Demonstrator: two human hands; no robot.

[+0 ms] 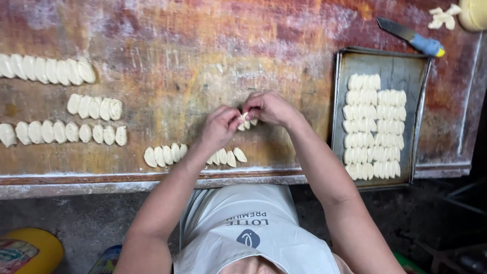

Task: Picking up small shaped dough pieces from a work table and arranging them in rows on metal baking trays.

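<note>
On the tray (341, 76), dough pieces (374, 127) lie in rows; both hands (246, 119) pinch a dough piece (245, 122).

Single view from the head, looking steeply down onto a floured wooden table (203, 50). Close enough to fill the frame with both forearms, a baking tray (378, 61) at right and floor below.

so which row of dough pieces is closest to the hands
The bottom row along the table's front edge, running under the left hand. The other three rows lie farther left, and the tray pieces sit off to the right.
</note>
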